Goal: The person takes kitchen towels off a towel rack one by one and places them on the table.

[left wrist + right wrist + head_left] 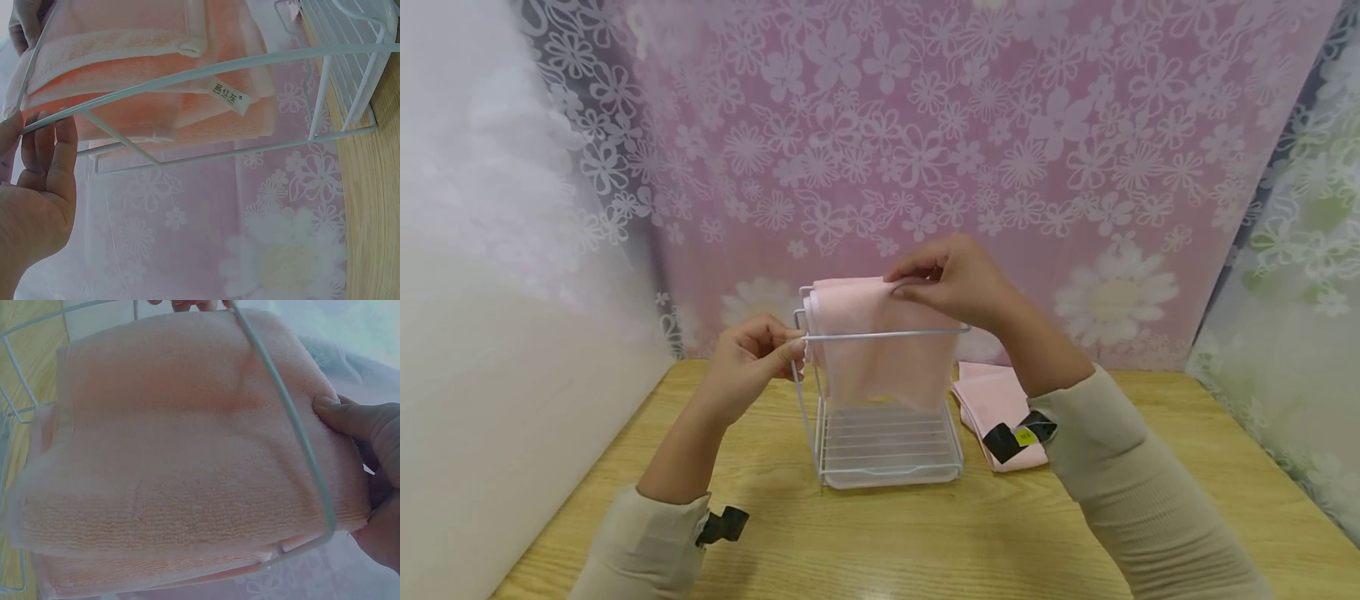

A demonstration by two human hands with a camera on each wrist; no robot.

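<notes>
A pink towel (883,312) hangs folded over the upper bars of a white wire rack (887,336). At the rack's upper left corner, my left hand (756,362) pinches the wire; the left wrist view shows the thumb and fingers of this hand (47,194) about the bar. My right hand (958,279) pinches the top fold of the towel. In the right wrist view, the thumb of that hand (375,437) presses on the towel's (162,444) near face, while its other fingers are mostly hidden behind. A printed white label (230,99) sticks out from the towel layers.
Folded pink cloths (992,396) lie on the wooden table (865,542) right of the rack, under my right forearm. A white tray (891,478) forms the rack's base. A flowered curtain (925,150) stands behind, with a white wall (527,250) at left.
</notes>
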